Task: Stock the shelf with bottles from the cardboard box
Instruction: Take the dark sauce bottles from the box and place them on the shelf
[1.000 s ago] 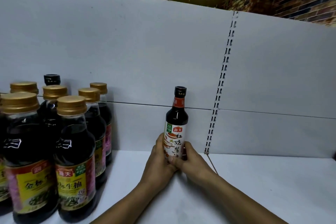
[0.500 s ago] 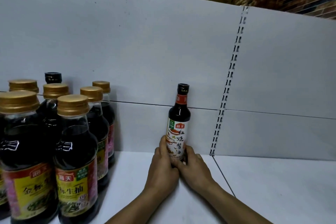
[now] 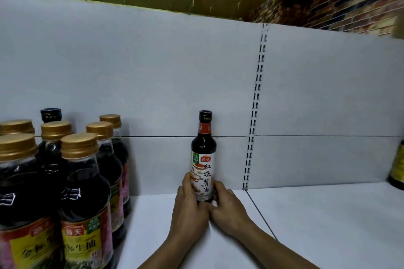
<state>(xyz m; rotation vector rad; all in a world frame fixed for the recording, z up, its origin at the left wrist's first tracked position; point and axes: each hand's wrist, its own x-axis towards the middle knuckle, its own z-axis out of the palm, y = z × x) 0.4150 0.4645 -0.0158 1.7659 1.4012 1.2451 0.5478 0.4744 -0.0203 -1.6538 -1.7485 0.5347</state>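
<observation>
One small dark bottle (image 3: 203,159) stands upright on the white shelf (image 3: 317,214), close to its back edge and about midway along the visible width. It has a black cap, a red neck band and a white label with red and black characters. Whether it touches the grey back panel (image 3: 153,61) behind it cannot be told.

Two hands grasp this bottle low down. The left hand (image 3: 189,207) wraps the left side of the label with its fingers curled round the glass. The right hand (image 3: 227,207) curls round the right side, and the two thumbs meet in front near the bottle's base. Both forearms reach in from the shelf's front edge.

At the shelf's left end stands a tight group of seven larger bottles of dark sauce. Six of them are gold-capped bottles (image 3: 78,181), set in rows running from the front edge toward the back, and the two nearest show yellow and red labels. One black-capped bottle (image 3: 50,114) rises behind them near the back edge. This group stands well apart from the held bottle.

One slotted upright strip (image 3: 254,116) runs down the back panel just right of the held bottle, and one thin seam (image 3: 260,214) crosses the shelf from its foot toward the front edge. At the far right end, one more bottle (image 3: 396,166) with a yellow label is cut off by the frame.
</observation>
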